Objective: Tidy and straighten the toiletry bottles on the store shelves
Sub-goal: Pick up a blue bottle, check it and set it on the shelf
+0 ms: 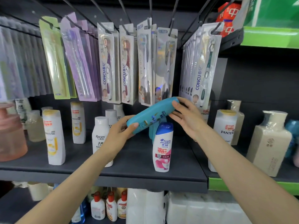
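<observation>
Hands met on the teal bottle [152, 114], which lay tilted in the air above the dark shelf [134, 159]: the left hand [120, 132] gripped its lower end with curled fingers, while the right hand [186, 115] pressed its upper end with straight fingers. Just below stood a Head & Shoulders bottle [162, 147], upright, with a white Raclen bottle [100, 135] beside the left wrist.
</observation>
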A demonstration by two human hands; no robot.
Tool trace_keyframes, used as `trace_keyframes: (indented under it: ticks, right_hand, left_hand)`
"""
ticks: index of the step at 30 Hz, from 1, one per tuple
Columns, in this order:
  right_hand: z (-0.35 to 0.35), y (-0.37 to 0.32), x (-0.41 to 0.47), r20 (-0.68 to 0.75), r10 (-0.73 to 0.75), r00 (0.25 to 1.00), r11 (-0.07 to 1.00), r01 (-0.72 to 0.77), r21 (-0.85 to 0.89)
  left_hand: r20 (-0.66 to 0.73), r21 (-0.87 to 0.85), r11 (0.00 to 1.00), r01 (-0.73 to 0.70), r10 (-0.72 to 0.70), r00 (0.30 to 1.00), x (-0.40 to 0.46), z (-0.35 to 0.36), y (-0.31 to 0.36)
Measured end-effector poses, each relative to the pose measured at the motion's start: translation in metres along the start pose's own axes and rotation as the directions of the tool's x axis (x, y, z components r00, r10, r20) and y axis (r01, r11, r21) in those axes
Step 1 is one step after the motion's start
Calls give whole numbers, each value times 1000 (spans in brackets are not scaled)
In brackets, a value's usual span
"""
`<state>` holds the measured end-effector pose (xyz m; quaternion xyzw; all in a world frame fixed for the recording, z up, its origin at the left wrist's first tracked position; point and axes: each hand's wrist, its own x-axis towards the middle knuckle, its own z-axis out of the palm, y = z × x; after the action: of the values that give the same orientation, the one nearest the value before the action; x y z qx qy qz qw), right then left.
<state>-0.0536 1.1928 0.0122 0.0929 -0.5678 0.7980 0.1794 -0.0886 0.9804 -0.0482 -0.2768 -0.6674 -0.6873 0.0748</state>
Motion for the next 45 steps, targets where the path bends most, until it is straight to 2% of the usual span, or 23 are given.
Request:
trace_keyframes:
  ticks: [3,6,12,16,23,30,38,45]
  right_hand:
    - [1,5,12,-32,6,999,1000,-7,-26]
    - [-1,13,21,-96,2,995,992,-14,-128]
    - [-6,32,33,-151,-59,987,930,-1,-369]
    - [-9,33,44,-165,-45,985,905,-29,-424]
    - [-16,31,49,-9,53,999,825,-49,-562]
    - [-30,48,50,6,177,984,856,-151,-495]
    - [-31,55,54,12,139,990,825,-109,-555]
    - [-34,57,53,0,126,992,815,-104,-571]
  left_hand:
    - [13,-60,998,33,-33,999,9,2,-12]
    - [49,-33,996,89,-87,995,17,5,-30]
    - [125,293,956,8,-47,991,49,18,-49]
    - [176,359,933,32,-101,979,73,31,-47]
    - [178,318,948,-7,-52,983,75,42,-61]
    - [201,328,944,39,-110,973,74,37,-81]
    - [118,312,949,-45,8,993,80,35,-66]
    - [92,316,948,-27,-2,996,78,41,-64]
